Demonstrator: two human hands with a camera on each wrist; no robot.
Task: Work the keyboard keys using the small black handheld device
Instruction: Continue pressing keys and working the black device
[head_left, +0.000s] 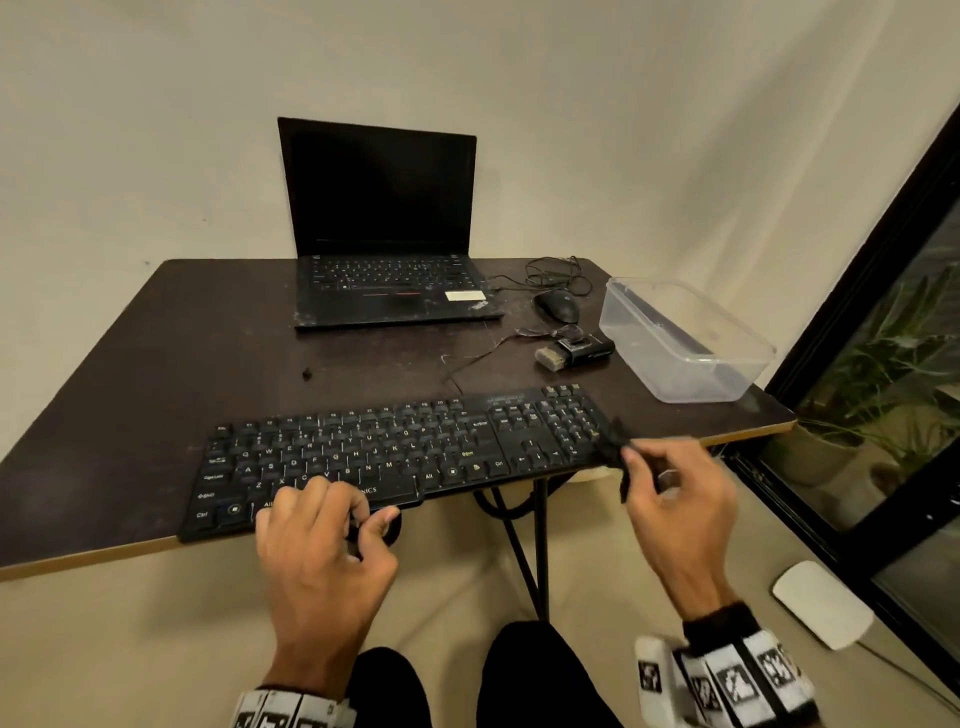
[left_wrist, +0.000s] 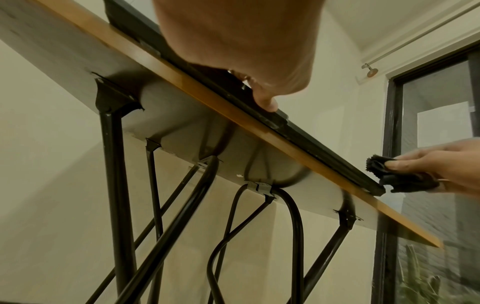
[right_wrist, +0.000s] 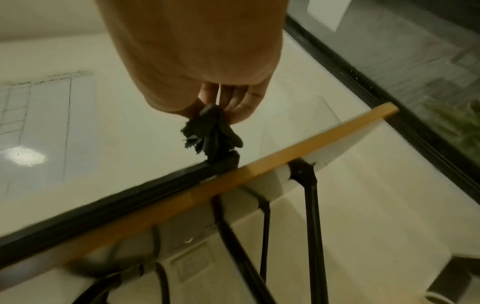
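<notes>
Small black device, ragged-edged, sits at keyboard's right end by the numpad, pinched betw. thumb & fingertips of right hand. Left hand, fingers curled, rests on keyboard's near edge by spacebar, on dark table.

My keyboard is black with white legends. The small device I pinch is black with a ragged edge. The table is dark brown, edged tan; my wristbands are white with black square markers.
</notes>
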